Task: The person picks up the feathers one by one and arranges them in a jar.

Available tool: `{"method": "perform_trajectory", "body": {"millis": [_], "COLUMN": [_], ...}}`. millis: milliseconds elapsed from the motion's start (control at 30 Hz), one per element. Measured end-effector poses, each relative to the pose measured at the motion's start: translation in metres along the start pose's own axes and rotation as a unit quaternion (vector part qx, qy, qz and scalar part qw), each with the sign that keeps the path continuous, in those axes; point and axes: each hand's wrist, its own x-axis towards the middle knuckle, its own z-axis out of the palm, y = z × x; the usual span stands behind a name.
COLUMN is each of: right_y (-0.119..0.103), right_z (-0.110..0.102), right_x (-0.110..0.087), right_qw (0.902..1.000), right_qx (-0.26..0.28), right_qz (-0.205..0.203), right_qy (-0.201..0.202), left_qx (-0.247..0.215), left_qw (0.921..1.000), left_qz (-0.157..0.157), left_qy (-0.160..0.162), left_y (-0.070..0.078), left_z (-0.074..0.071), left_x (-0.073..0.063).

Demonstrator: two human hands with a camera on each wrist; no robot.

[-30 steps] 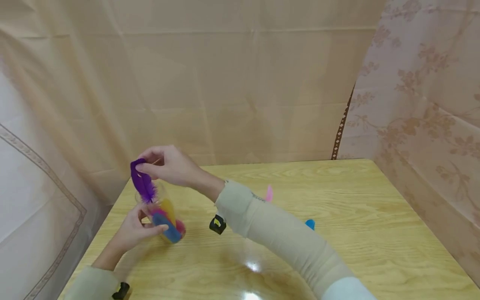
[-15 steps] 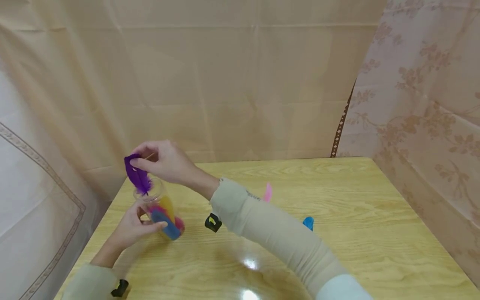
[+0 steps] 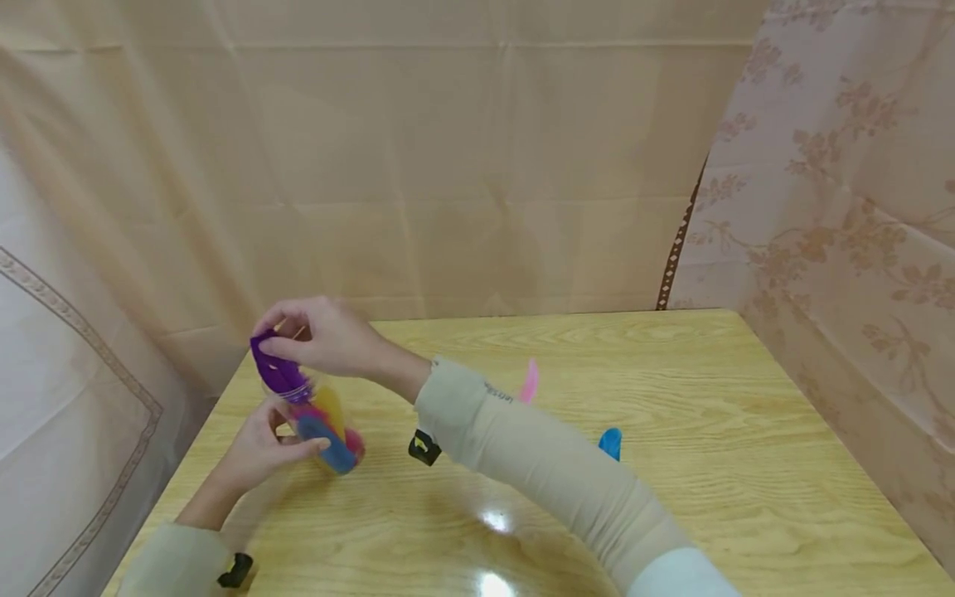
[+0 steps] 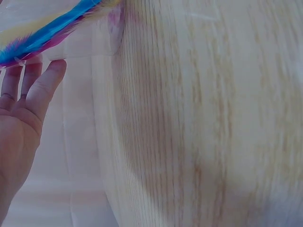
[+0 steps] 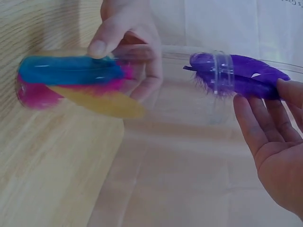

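Note:
A tall clear plastic jar [image 5: 218, 80] leans at a slant above the left part of the table. My left hand [image 3: 257, 452] grips its side, thumb in front. Inside lie a blue feather [image 5: 66, 70], a pink feather [image 5: 40, 94] and a yellow feather [image 5: 102, 105]. My right hand [image 3: 324, 336] pinches the tip of a purple feather [image 5: 258, 78] between thumb and fingers. The quill end of that feather sits within the jar's mouth, its tip still outside the rim. In the left wrist view, fingers [image 4: 45, 87] touch the jar from below.
A pink feather [image 3: 530, 381] and a blue feather [image 3: 610, 444] are on the wooden table [image 3: 694, 497], right of the jar, partly behind my right sleeve. Black wrist camera parts [image 3: 425, 448] stick out under that sleeve. A beige curtain [image 3: 477, 166] hangs behind the table.
The right hand first shifted up and left, then came down, taking the purple feather's lower end into the jar's mouth. The left hand keeps its grip on the jar.

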Motion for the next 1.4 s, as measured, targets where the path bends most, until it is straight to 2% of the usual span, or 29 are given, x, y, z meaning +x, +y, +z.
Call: {"method": "perform_trajectory", "body": {"millis": [267, 500, 700, 867, 1100, 1233, 1400], "right_y": [0.012, 0.013, 0.014, 0.015, 0.018, 0.018, 0.017], "right_z": [0.006, 0.01, 0.011, 0.011, 0.011, 0.012, 0.013], "right_x": [-0.001, -0.001, -0.003, -0.005, -0.005, -0.006, -0.006], "right_qw": [0.9999, 0.9995, 0.9971, 0.9973, 0.9977, 0.9976, 0.9974], "right_qx": [0.005, -0.023, -0.074, -0.068, -0.065, -0.068, -0.071], "right_qz": [0.003, 0.019, -0.011, -0.023, -0.017, -0.008, -0.002], "right_qy": [0.012, 0.009, -0.011, -0.014, -0.009, -0.012, -0.007], "left_qx": [0.037, 0.015, -0.008, -0.005, 0.002, 0.014, 0.05], "left_qw": [0.9993, 0.9999, 0.9999, 0.9999, 0.9999, 0.9998, 0.9987], "left_qz": [-0.001, 0.0, 0.005, 0.005, 0.001, 0.002, 0.009], "left_qy": [0.0, -0.003, -0.012, -0.012, -0.014, -0.016, -0.003], "left_y": [-0.002, -0.001, -0.002, -0.002, -0.001, -0.001, 0.0], "left_z": [-0.002, -0.002, -0.001, -0.001, -0.001, -0.001, -0.002], "left_x": [0.001, 0.001, 0.002, 0.002, 0.002, 0.001, 0.001]}}
